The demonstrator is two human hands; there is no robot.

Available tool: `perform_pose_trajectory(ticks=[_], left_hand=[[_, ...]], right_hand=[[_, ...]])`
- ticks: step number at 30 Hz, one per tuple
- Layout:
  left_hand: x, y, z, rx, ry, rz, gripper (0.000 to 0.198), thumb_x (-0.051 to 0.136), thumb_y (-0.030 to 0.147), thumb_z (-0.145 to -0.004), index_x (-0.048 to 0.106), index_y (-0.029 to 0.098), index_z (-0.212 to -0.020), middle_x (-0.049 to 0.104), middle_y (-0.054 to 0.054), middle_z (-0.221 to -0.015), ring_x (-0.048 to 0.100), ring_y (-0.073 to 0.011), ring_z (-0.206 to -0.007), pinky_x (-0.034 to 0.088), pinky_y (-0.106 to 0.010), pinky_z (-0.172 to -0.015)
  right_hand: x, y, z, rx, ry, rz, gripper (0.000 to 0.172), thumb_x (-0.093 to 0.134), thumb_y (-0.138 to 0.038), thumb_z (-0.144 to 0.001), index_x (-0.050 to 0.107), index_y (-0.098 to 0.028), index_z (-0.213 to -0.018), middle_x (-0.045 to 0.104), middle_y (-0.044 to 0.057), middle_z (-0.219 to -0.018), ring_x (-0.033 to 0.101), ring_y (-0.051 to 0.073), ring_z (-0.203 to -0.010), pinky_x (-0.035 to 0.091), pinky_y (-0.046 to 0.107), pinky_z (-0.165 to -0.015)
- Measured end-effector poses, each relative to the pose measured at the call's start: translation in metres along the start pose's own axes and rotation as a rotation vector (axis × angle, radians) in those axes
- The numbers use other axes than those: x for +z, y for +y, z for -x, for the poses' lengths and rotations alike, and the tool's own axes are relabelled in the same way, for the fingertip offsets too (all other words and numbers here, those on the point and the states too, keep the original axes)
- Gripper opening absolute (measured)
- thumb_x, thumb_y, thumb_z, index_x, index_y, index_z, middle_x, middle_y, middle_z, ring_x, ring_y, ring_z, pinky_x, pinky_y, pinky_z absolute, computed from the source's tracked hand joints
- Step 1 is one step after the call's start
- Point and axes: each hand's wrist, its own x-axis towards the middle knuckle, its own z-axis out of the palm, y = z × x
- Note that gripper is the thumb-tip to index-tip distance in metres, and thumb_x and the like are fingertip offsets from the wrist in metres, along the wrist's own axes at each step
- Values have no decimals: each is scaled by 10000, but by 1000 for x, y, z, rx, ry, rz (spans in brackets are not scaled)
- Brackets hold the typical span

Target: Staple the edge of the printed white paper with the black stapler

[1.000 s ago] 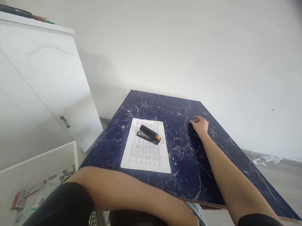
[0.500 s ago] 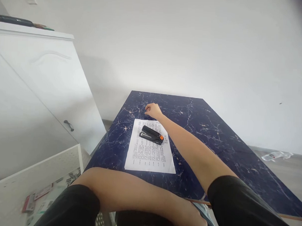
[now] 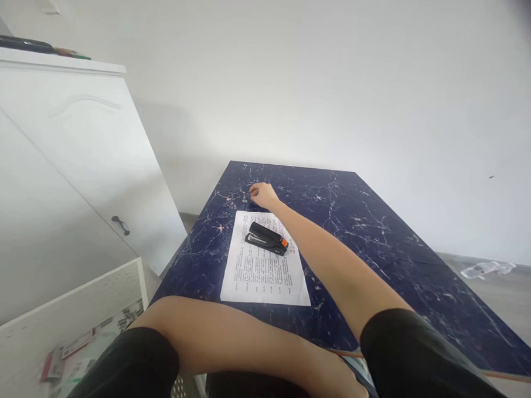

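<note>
My right hand [image 3: 263, 195] reaches across the dark blue marbled table [image 3: 369, 250] and rests just beyond the top edge of a printed sheet of paper [image 3: 262, 269]. Its fingers are curled together on the tabletop, around a small thing I cannot make out. A black stapler with an orange end [image 3: 266, 238] lies on the upper part of the sheet, just short of that hand. My left forearm crosses the bottom of the view in front of the table's near edge. My left hand [image 3: 342, 396] lies low by my lap, its fingers hidden.
A white cabinet [image 3: 74, 155] with a dark handle stands to the left. Below it is a white perforated panel [image 3: 58, 307] with small packets behind it. A white wall backs the table. Clear plastic litter [image 3: 485, 269] lies on the floor at right.
My right hand has swung from the table's right side to the far end of the paper, then edged a little left. The stapler and paper have not moved.
</note>
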Motion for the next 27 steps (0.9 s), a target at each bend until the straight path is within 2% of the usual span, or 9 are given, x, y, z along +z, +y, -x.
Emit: perform_pose_trajectory(ticks=[3,5,8,11,14,18,22,25,27], left_hand=[[2,-2,-2,119,-103,42,265,673,266,-810,718,282,-549,696,25,-599,650,-169,-530,535,-293,-618],[3,0,-2,93,-62,30,258,679,266,-799,716,285,-544,674,18,-565,606,-172,-475,513,-310,-581],[1,5,2,22,-77,18,221,687,265,-781,703,274,-561,704,0,-631,618,-181,-517,492,-323,-573],[-1,10,4,-49,-130,4,198,688,270,-771,670,261,-574,704,-13,-656,627,-192,-551,482,-331,-575],[1,12,5,-84,-141,-23,199,687,275,-767,633,251,-578,698,-17,-658,612,-194,-535,471,-338,-559],[4,11,6,-47,-73,-36,248,646,307,-820,614,243,-582,709,-17,-685,614,-193,-540,468,-343,-553],[5,11,8,-51,-35,-56,300,599,317,-869,606,245,-578,701,-11,-666,596,-184,-509,468,-341,-548],[4,14,10,-54,-38,-66,306,577,313,-883,599,244,-586,705,-13,-684,597,-179,-510,470,-339,-553],[2,16,12,-57,-32,-76,305,574,311,-884,593,244,-586,703,-16,-685,602,-180,-517,473,-340,-560]], right_hand=[[-23,20,20,27,69,27,111,682,-208,-923,770,-142,-939,776,70,-861,716,189,-815,558,291,-818],[-37,41,42,31,88,58,115,689,-220,-882,757,-170,-805,753,43,-748,690,176,-720,532,274,-759],[-51,77,85,31,109,111,173,710,-264,-828,701,-188,-673,706,20,-665,644,169,-664,489,278,-725],[-56,109,128,39,137,145,202,669,-311,-836,664,-194,-671,670,12,-638,607,169,-629,443,278,-662],[-55,125,155,3,163,158,240,578,-356,-904,637,-200,-731,646,5,-655,578,161,-626,412,266,-639],[-49,123,164,-77,169,200,190,552,-289,-917,579,-215,-744,604,-8,-657,537,157,-631,362,263,-640],[-49,113,165,-91,200,259,191,554,-227,-915,540,-218,-725,599,12,-678,529,173,-651,332,275,-631],[-48,96,175,-87,246,292,223,520,-259,-974,562,-215,-759,636,51,-760,572,200,-737,371,288,-672],[-44,75,183,-115,287,280,260,467,-314,-1033,597,-213,-832,664,76,-855,603,219,-852,420,301,-755]])
